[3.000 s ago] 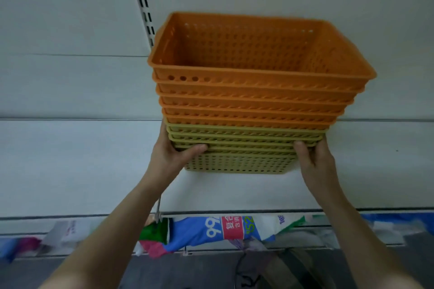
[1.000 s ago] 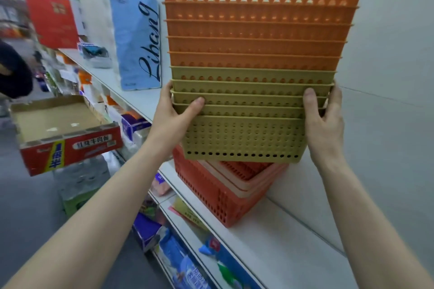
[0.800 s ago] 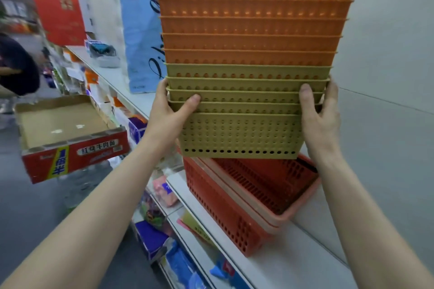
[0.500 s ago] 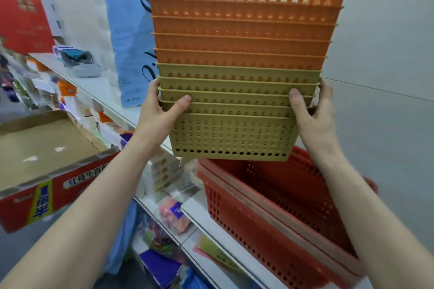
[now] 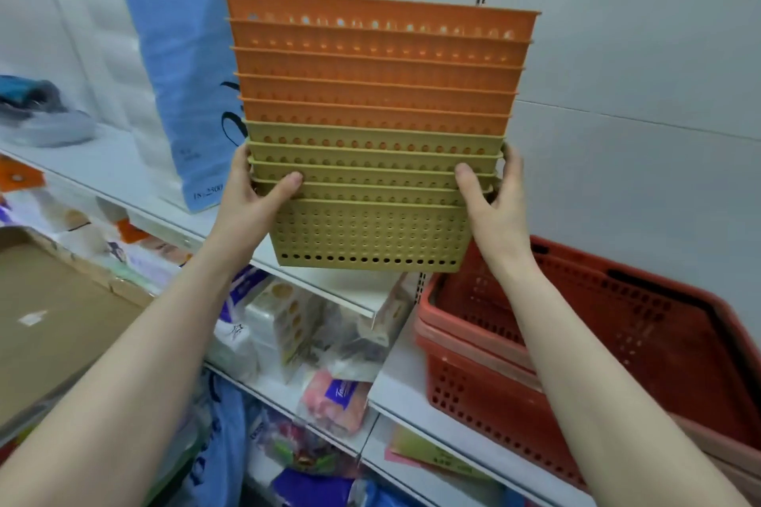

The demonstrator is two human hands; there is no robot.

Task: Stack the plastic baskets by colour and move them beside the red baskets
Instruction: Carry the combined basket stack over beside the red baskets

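Gripping the nested stack (image 5: 372, 161) at its green rims, left hand (image 5: 251, 200) and right hand (image 5: 496, 206) clamp opposite ends for balance; stack apparently airborne above shelf (image 5: 123, 177), left of red baskets (image 5: 617, 342).

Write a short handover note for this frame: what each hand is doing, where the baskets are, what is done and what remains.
Left hand: grip on the left rims of the olive baskets.
Right hand: grip on the right rims of the same baskets.
Baskets: one nested stack held in the air, orange baskets on top, olive below. The red baskets sit on the shelf at lower right.
Done: sorted by colour within the stack and carried to the red baskets.
Left: set the stack down on the shelf beside the red baskets, probably on their left, then let go.
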